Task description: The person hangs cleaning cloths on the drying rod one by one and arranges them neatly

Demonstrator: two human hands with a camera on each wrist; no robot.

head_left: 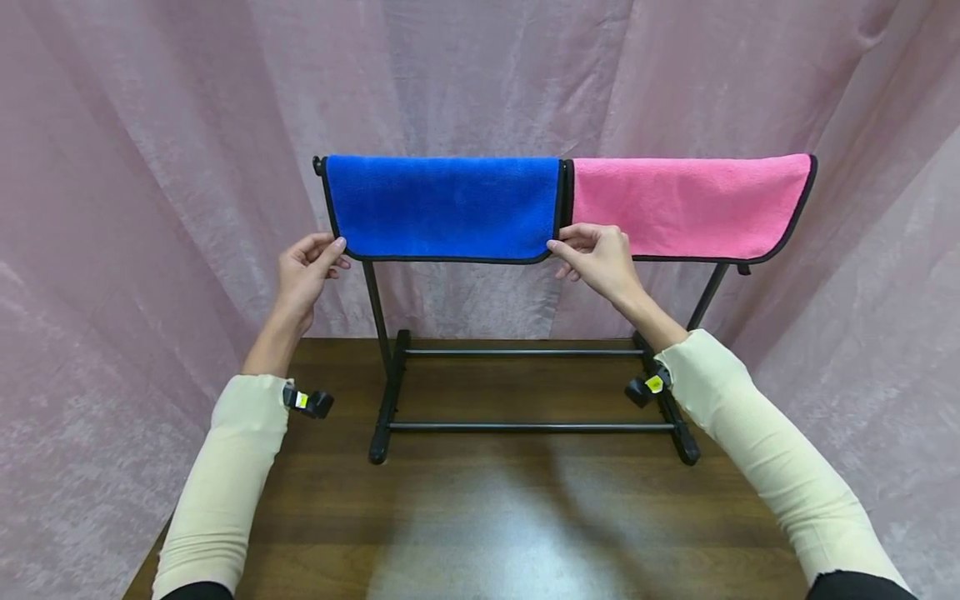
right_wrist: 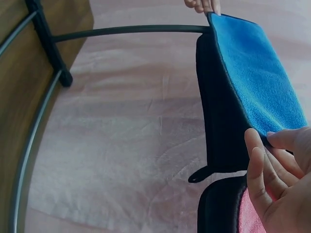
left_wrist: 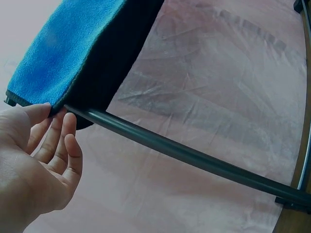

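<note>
Nearest the camera, two cream sleeves (head_left: 225, 483) run up from the five and seven o'clock edges of the head view over a dark wooden table (head_left: 480, 533). A small black clip with a yellow tag sits at each wrist. On the table stands a black metal rack (head_left: 390, 392), its feet and two low crossbars just past the forearms, its uprights rising toward twelve o'clock.

Above the wrists, the left hand (head_left: 303, 271) reaches the lower left corner of the blue towel (head_left: 442, 204), at about nine o'clock of that cloth; thumb and fingertips close on the black-trimmed edge, and the left wrist view shows the fingers (left_wrist: 58, 141) loosely bent with their tips touching the hem beside the rack's upright. The right hand (head_left: 600, 258) pinches the blue towel's lower right corner, at about four o'clock of the cloth, thumb (right_wrist: 286, 141) over the trim.

The blue towel hangs folded over the top bar, left half. Just beside it, edges touching, hangs a pink towel (head_left: 690, 204) on the right half. Farthest back, a pink curtain (head_left: 150, 125) fills the background.
</note>
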